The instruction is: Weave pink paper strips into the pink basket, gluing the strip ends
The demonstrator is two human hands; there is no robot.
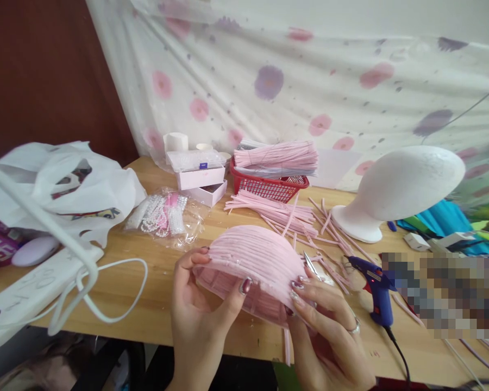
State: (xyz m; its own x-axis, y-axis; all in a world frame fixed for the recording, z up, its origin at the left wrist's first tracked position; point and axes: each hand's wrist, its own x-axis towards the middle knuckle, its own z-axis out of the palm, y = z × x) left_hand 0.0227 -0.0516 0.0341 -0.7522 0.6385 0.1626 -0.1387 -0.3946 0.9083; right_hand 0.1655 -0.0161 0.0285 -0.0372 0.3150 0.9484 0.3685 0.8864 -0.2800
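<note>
A pink dome-shaped cap, built from rows of fuzzy pipe cleaners, is tilted so its hollow underside partly shows. My left hand grips its left rim, thumb at the front edge and fingers behind. At the right rim, my right hand has its fingers pressed together on the edge; a ring is on one finger. Just behind the right hand lie metal scissors, partly hidden. A blue glue gun with a small red light rests to the right of that hand.
Loose pink pipe cleaners lie before a red basket piled with more. A white foam head stands at right. White boxes, bagged beads, a plastic bag and a power strip with a looped cable are left.
</note>
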